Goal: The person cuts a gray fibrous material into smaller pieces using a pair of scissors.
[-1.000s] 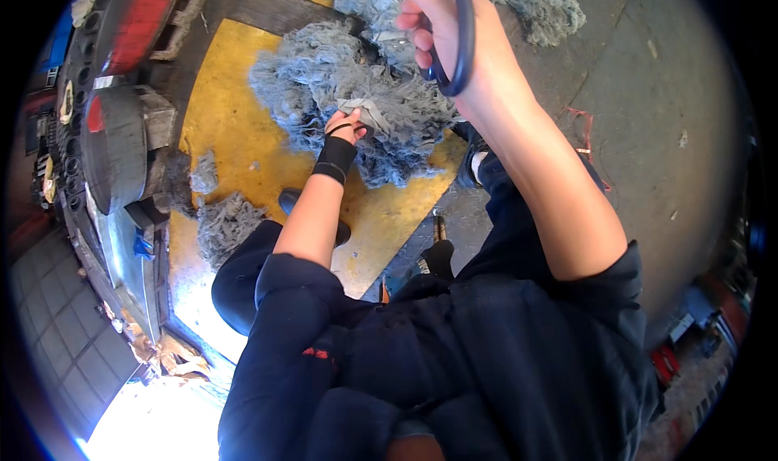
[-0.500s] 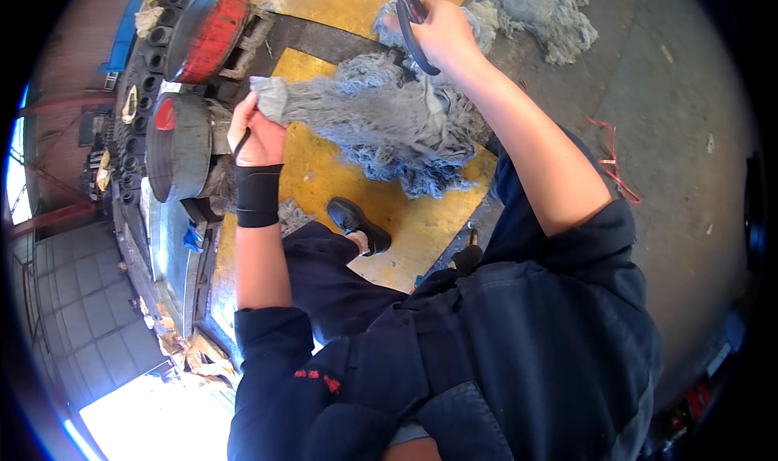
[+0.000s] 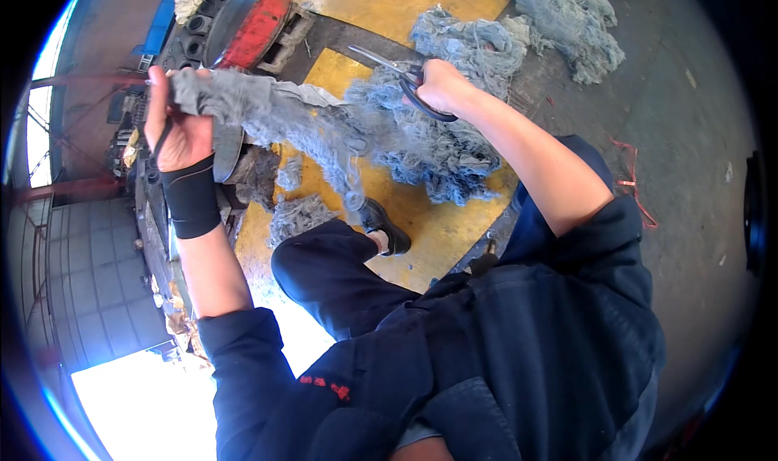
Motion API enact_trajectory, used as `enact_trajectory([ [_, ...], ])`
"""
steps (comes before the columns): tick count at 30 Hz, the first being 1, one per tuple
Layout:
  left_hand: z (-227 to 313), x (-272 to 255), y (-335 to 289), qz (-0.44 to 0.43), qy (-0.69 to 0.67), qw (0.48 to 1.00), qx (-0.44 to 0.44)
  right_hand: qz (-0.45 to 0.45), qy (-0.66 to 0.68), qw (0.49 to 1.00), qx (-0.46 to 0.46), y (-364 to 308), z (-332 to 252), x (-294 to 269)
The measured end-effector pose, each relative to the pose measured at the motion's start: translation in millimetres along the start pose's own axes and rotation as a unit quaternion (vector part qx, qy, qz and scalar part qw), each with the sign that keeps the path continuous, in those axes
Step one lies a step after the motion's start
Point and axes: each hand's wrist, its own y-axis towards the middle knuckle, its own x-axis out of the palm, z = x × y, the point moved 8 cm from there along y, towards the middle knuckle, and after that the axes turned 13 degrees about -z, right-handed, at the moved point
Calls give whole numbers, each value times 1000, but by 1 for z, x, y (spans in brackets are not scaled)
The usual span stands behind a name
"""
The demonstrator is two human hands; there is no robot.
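Observation:
My left hand (image 3: 185, 143), with a black wrist band below it, is closed on one end of a strip of frayed grey-blue cloth (image 3: 271, 108). The strip stretches right, and a ragged tail of it hangs down near my shoe. Scissors (image 3: 416, 92) with black handles sit in my right hand (image 3: 445, 87), their blades pointing left above the cloth. Beneath and beyond them lies a shaggy heap of grey-blue fabric (image 3: 442, 157) on a yellow board (image 3: 438, 230). Whether the strip is still joined to the heap, I cannot tell.
More fluffy fabric (image 3: 567, 32) lies on the dark floor at the far right. A red-and-black drum (image 3: 258, 25) stands at the far left on a wooden pallet (image 3: 288, 48). A smaller scrap (image 3: 298, 218) rests by my knee, and a red cord (image 3: 628, 177) on the floor at right.
My left hand has moved left, drawing the cloth strip out from the heap. The right hand with the scissors has come nearer, and the blades now point left.

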Motion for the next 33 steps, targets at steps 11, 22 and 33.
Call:
enact_trajectory([
  [11,-12,33,8,-97,69,992,-30,-43,140,952,-271,-29,-73,9],
  [22,-61,-43,-12,-59,82,988,-120,100,-2,961,-257,-18,-61,-42],
  [33,-163,-57,-62,-25,366,911,-187,-29,119,963,-239,-22,-66,-9],
])
